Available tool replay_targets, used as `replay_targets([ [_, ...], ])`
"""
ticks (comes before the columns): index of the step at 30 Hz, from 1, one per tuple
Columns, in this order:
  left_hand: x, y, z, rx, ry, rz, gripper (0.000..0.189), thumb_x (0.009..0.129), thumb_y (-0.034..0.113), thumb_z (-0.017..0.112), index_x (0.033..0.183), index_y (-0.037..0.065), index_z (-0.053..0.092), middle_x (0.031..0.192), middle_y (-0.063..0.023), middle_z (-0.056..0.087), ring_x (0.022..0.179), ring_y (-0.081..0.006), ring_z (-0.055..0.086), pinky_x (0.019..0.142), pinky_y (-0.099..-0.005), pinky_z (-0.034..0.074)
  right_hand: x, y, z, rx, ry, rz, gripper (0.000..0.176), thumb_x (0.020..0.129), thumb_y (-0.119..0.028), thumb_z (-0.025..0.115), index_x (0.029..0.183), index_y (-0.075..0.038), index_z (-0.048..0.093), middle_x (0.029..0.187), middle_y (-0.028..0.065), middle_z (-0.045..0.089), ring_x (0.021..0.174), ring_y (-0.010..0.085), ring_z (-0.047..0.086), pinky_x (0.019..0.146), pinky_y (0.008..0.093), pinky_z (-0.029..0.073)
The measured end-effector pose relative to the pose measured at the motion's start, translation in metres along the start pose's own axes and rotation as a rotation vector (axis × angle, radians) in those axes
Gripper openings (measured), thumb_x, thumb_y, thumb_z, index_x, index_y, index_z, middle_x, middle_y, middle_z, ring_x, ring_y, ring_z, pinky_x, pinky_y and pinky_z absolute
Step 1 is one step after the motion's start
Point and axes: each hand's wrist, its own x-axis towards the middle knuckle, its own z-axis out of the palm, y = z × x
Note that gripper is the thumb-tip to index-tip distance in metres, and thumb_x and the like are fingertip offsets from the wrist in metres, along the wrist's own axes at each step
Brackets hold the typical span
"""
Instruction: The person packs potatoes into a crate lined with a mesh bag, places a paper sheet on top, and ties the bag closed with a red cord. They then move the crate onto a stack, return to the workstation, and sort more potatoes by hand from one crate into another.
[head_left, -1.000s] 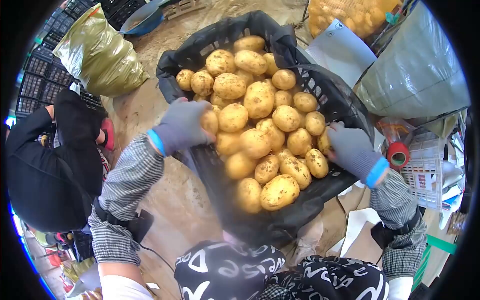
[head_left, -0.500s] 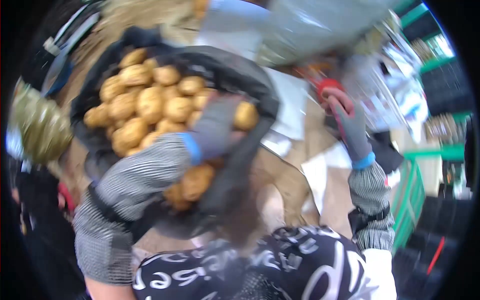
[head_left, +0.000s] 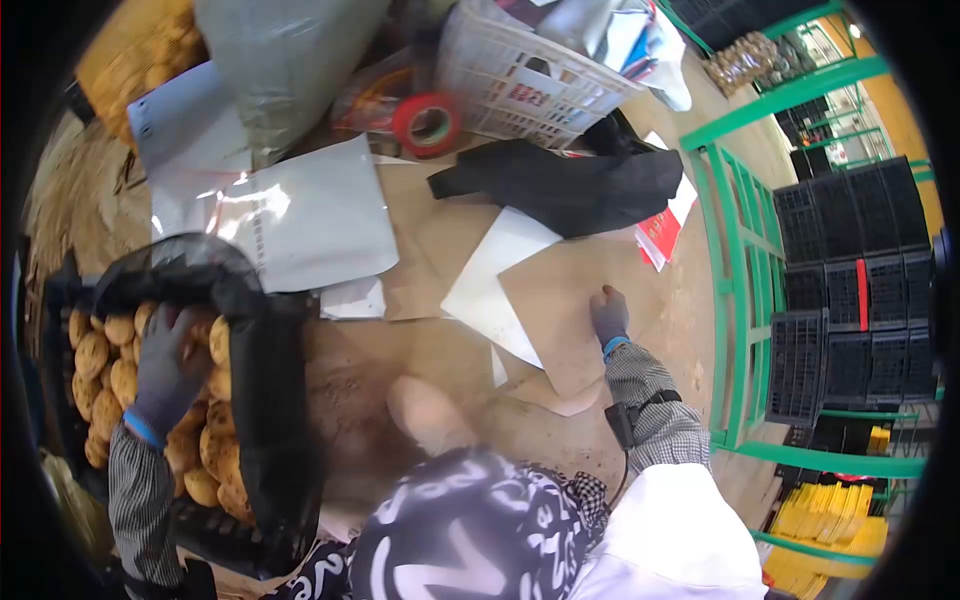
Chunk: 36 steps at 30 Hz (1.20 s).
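Potatoes (head_left: 218,452) heaped in a black-lined crate (head_left: 275,400), touched toward its far edge by the spread left hand (head_left: 170,368), right hand (head_left: 609,315) held over cardboard (head_left: 565,300), its grip indiscernible

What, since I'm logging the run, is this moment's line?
left hand: on potatoes in black-lined crate | right hand: near cardboard, nothing visibly held | red tape: beside white basket

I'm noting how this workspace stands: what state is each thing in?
Potatoes: loose, unpeeled
Lined crate: open-topped, filled
Left hand: gloved, on the potatoes
Right hand: gloved, away from the crate, seemingly empty
Red tape roll: unheld
White basket: loaded
Shiny grey sheet: lying flat
Black cloth-like item: rumpled
Black crates: stacked
Yellow pieces: stacked
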Motion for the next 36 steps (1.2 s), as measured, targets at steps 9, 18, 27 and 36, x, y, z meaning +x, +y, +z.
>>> replay_targets([
  [9,-0.010,-0.020,0.008,0.070,-0.036,0.031,0.053,0.072,-0.003,0.057,0.124,0.001,0.051,0.120,-0.0230,0.050,0.112,-0.0440,0.048,0.098,-0.0463,0.039,0.139,0.102,-0.024,0.121,0.149,0.504,0.040,0.087,-0.017,0.054,0.122,0.001,0.059,0.117,0.0225,0.064,0.110,0.0351,0.062,0.096,0.0397,0.047],
  [18,-0.042,-0.109,0.018,0.006,-0.143,-0.230,0.054,0.081,0.005,0.057,0.134,-0.001,0.048,0.135,-0.0215,0.048,0.124,-0.0395,0.046,0.103,-0.0399,0.037,0.267,0.170,0.039,-0.446,-0.062,0.213,0.104,0.075,-0.051,0.073,0.151,-0.006,0.019,0.147,0.0237,0.038,0.132,0.0318,0.045,0.110,0.0396,0.037],
  [27,-0.017,-0.074,0.005,0.050,-0.269,-0.210,0.051,0.083,0.005,0.056,0.133,0.000,0.049,0.136,-0.0210,0.049,0.132,-0.0359,0.042,0.109,-0.0395,0.031,0.292,0.152,0.041,-0.438,-0.422,0.388,0.059,0.088,-0.040,0.064,0.132,-0.003,0.050,0.122,0.0195,0.061,0.107,0.0270,0.061,0.090,0.0396,0.050],
  [36,0.009,0.005,-0.086,-0.067,-0.325,-0.378,0.059,0.083,0.014,0.062,0.138,0.002,0.047,0.141,-0.0194,0.047,0.137,-0.0329,0.038,0.114,-0.0398,0.027,0.265,0.076,-0.022,0.064,0.074,-0.028,0.048,0.090,-0.033,0.059,0.125,0.001,0.052,0.116,0.0180,0.061,0.103,0.0261,0.060,0.089,0.0382,0.048],
])
